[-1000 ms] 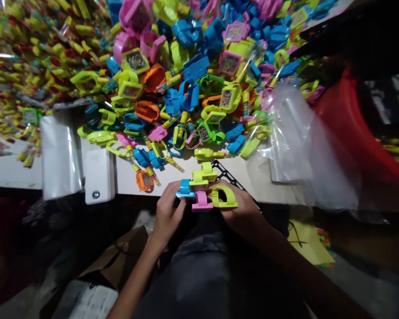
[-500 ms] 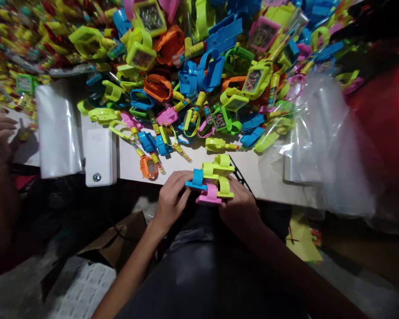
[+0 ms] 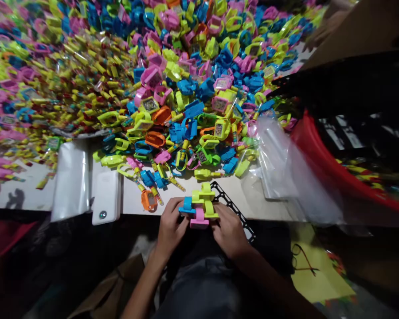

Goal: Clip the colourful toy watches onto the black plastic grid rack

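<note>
Left hand [image 3: 171, 230]: fingers together, clamped on toy watches [image 3: 199, 206]
Right hand [image 3: 228, 235]: fingers together, clamped on the same stack
Stack: between both hands, lower centre
Loose pile [image 3: 182, 128]: upper left, above the hands

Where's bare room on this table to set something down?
Bare white tabletop lies between the white power bank and the orange toy watch, and between the black plastic lattice strip and the clear plastic bag. Crowded: the heaped colourful plastic toy watches.
</note>
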A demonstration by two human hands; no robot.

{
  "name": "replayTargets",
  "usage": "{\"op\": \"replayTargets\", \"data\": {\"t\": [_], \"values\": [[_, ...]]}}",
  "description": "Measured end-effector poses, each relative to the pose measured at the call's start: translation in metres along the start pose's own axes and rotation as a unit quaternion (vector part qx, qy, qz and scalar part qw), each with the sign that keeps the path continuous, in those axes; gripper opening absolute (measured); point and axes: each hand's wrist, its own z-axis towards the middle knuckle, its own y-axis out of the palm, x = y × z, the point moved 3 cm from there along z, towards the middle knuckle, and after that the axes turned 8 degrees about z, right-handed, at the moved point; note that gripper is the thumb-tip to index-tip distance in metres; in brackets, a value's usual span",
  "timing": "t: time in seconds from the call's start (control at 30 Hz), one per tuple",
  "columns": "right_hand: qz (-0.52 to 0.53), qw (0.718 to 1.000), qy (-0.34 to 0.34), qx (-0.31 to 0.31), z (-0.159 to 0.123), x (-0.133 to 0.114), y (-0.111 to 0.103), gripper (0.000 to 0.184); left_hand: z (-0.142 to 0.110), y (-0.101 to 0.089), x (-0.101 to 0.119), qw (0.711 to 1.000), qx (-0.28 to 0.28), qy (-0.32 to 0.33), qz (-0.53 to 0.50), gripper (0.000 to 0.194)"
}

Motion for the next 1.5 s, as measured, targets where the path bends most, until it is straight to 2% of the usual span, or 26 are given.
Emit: {"op": "replayTargets", "data": {"t": [0.13, 0.3, 0.4, 0.5, 0.63, 0.77, 0.93, 1.0, 1.07, 1.13, 1.2, 1.3, 1.4, 1.5], "values": [[0.015, 1.0, -0.002, 0.003, 0.0, 0.001, -0.001, 0.045, 0.008, 0.0, 0.0, 1.0, -0.007, 0.016, 0.002, 0.013], [0.015, 1.0, 0.016, 0.022, -0.005, 0.003, 0.001, 0.041, 0.012, 0.0, -0.001, 0.999, -0.026, 0.028, 0.011, 0.011], [0.037, 0.997, 0.062, 0.036, -0.008, 0.005, 0.001, 0.056, 0.012, 0.002, -0.002, 0.999, -0.029, 0.029, 0.016, 0.009], [0.069, 0.993, 0.096, 0.01, -0.008, 0.008, 0.003, 0.069, 0.012, 0.005, -0.003, 0.999, -0.027, 0.032, 0.019, 0.01], [0.055, 0.997, 0.049, -0.009, -0.003, 0.008, 0.003, 0.067, 0.013, 0.005, -0.004, 0.998, -0.034, 0.041, 0.016, 0.012], [0.054, 0.998, 0.028, -0.02, 0.002, 0.008, 0.003, 0.073, 0.013, 0.004, -0.007, 0.998, -0.051, 0.038, 0.011, 0.012], [0.09, 0.992, 0.007, -0.084, 0.019, 0.012, -0.008, 0.084, 0.013, 0.007, -0.009, 0.999, -0.048, 0.021, -0.001, 0.009], [0.11, 0.985, 0.002, -0.132, 0.029, 0.015, -0.018, 0.079, 0.012, 0.009, -0.009, 0.999, -0.04, 0.005, -0.005, 0.007], [0.117, 0.979, 0.01, -0.166, 0.041, 0.02, -0.029, 0.065, 0.009, 0.011, -0.007, 0.999, -0.034, -0.01, -0.006, 0.008], [0.075, 0.985, 0.036, -0.149, 0.052, 0.028, -0.038, 0.049, 0.007, 0.013, -0.008, 0.999, -0.029, -0.022, -0.003, 0.008], [0.003, 0.992, 0.067, -0.106, 0.062, 0.039, -0.041, 0.039, 0.006, 0.014, -0.01, 0.999, -0.028, -0.032, 0.0, 0.007], [-0.065, 0.989, 0.101, -0.081, 0.073, 0.051, -0.032, 0.033, 0.004, 0.017, -0.014, 0.999, -0.035, -0.041, 0.003, 0.007], [-0.063, 0.987, 0.127, -0.079, 0.082, 0.056, -0.021, 0.025, 0.004, 0.019, -0.018, 0.998, -0.04, -0.049, 0.005, 0.008], [-0.026, 0.986, 0.151, -0.063, 0.087, 0.053, -0.026, 0.021, 0.001, 0.018, -0.018, 0.998, -0.046, -0.044, 0.004, 0.01]]}}
